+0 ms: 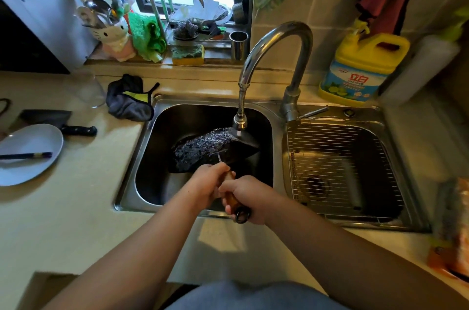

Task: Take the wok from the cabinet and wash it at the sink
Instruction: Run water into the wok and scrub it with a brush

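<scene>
Both hands gripped the wooden handle of the wok (210, 148) at the centre of the frame: the left hand (209, 180) higher up, the right hand (250, 198) near its end, fingers wrapped tightly around it. Its wet dark bowl was tilted inside the left basin of the sink (278, 117), directly under the faucet (276, 56) head.

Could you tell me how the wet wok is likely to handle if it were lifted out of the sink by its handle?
The wok probably feels front-heavy: both hands, left hand and right hand, grip its wooden handle. Water from the faucet beads on it, so it may be slippery.
</scene>
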Demonstrator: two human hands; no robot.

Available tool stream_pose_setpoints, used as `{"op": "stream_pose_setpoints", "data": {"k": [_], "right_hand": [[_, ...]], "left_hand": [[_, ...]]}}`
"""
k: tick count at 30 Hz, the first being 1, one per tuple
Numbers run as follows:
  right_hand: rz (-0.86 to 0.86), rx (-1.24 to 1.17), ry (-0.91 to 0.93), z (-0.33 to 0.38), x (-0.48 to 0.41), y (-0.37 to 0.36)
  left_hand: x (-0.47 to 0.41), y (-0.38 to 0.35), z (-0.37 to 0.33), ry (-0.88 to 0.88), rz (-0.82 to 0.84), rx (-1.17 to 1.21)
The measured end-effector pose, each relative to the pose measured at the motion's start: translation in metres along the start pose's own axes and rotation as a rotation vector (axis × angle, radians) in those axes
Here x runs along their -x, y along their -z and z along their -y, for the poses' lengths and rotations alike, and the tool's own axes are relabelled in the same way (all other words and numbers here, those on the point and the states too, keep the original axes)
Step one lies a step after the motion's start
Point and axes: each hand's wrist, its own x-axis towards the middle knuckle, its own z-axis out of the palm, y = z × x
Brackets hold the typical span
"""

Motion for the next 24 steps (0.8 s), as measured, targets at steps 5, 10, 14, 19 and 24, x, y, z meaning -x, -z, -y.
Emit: {"op": "stream_pose_setpoints", "data": {"k": [5, 10, 14, 19, 24], "right_hand": [[-0.013, 0.154, 0.043, -0.005, -0.003, 0.001], [-0.03, 0.364, 0.058, -0.003, -0.005, 0.006], [-0.046, 0.567, 0.053, 0.002, -0.006, 0.01], [-0.05, 0.744, 0.044, 0.003, -0.015, 0.004], [-0.036, 0.728, 0.044, 0.019, -0.023, 0.017]], "left_hand": [[0.0, 0.003, 0.006, 0.008, -0.008, 0.038], [-0.003, 0.005, 0.009, 0.038, 0.005, 0.13], [-0.005, 0.003, 0.01, 0.095, -0.024, 0.186], [-0.011, -0.008, 0.009, 0.108, -0.251, 0.191], [-0.015, -0.01, 0.003, 0.094, -0.339, 0.26]]}}
